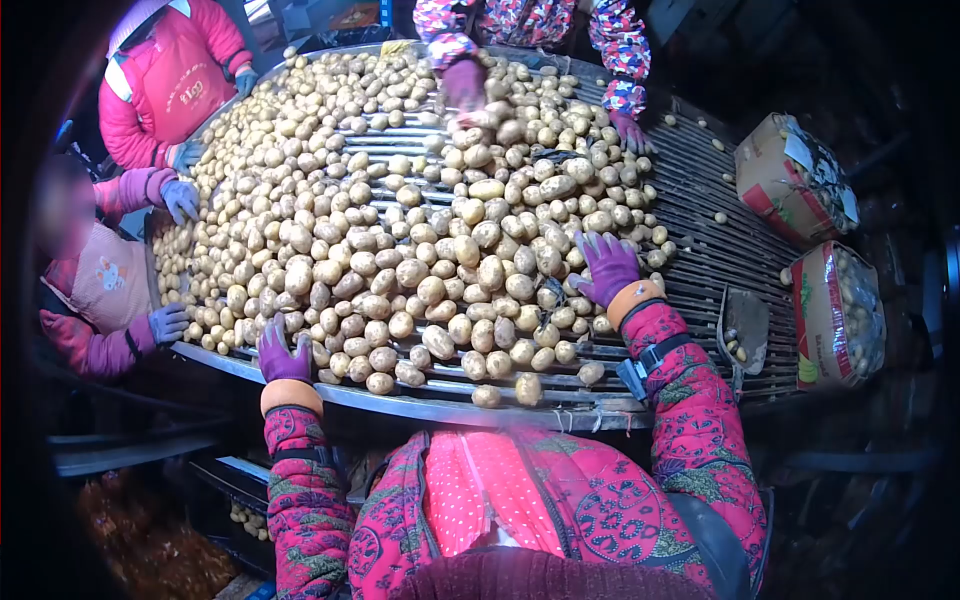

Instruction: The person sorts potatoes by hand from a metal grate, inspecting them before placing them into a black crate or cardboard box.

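Here, left hand (283,355) and right hand (607,268) lie open-fingered among potatoes (420,270) heaped on a slatted table (720,250) in darkness.

**Inspector:** How are the potatoes (400,270) presenting?

**Assistant:** They are showing pale yellow-brown skins. They are rounded to oval, mixed in size, whole and loose.

**Inspector:** Where are they sitting?

**Assistant:** They are lying in a dense layer, touching and overlapping, and covering the left and middle of the roller table (730,260). A few strays are resting apart on the bare bars at the right. A thin scatter is sitting along the near edge.
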{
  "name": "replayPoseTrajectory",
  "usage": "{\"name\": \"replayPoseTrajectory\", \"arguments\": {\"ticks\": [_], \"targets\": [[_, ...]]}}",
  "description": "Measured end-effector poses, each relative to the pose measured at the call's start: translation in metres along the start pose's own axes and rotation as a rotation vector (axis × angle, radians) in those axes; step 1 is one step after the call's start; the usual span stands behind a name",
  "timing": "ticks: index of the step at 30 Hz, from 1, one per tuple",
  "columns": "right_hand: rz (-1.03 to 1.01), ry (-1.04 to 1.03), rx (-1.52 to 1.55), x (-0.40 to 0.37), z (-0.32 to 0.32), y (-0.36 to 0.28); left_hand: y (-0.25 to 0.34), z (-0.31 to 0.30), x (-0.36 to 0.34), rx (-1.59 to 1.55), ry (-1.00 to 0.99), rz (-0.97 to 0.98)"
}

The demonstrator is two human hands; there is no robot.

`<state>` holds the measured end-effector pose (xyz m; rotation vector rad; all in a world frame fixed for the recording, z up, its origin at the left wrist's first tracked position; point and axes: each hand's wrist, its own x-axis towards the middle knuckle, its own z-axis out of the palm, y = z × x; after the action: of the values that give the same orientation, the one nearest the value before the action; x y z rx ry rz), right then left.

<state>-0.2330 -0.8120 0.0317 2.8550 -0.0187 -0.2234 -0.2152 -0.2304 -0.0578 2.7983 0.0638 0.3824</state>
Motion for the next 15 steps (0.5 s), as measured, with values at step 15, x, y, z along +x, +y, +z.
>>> {"name": "replayPoseTrajectory", "arguments": {"ticks": [15], "targets": [[0.017, 0.013, 0.002, -0.0028, -0.0006, -0.0015, -0.0077, 0.0048, 0.0013, 0.016, 0.006, 0.047]]}}
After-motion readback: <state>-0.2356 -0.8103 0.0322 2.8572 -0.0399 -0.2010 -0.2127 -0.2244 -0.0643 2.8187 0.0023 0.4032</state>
